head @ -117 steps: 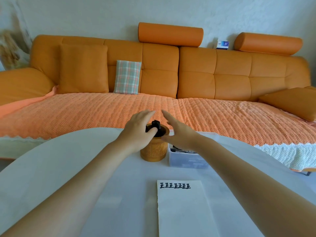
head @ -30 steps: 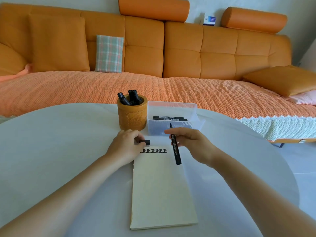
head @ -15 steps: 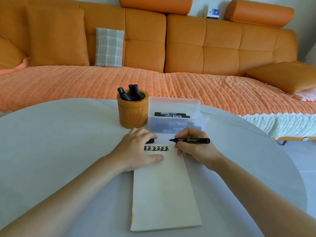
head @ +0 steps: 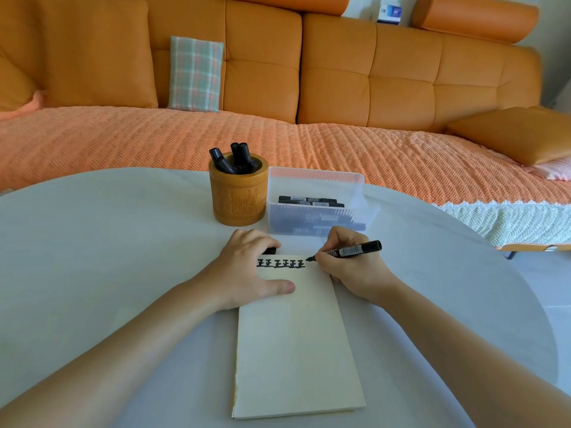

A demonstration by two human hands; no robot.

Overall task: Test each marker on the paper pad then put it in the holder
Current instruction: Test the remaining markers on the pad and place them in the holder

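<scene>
**Tip at the end of the row, holder ahead and left**

The right hand (head: 349, 270) grips the marker (head: 349, 251) in a writing hold. Its long axis runs nearly level, tip to the left and butt to the right. The tip sits at the top right corner of the pad (head: 296, 341), just beside the last of the marks (head: 280, 263) in the row; whether it touches the paper I cannot tell.

The left hand (head: 247, 270) lies flat on the pad's top left corner, thumb spread across the sheet, and seems to pin a dark cap (head: 270, 251) under its fingertips.

The holder (head: 238, 196) stands beyond the pad, ahead and left of the marker, nearer the left hand, with several markers upright in it. The bin (head: 315, 205) beside it has more lying flat.

Likely next: one more mark, then recapping. The cap lies straight off the tip's end, so the marker need only slide along its own axis.
</scene>
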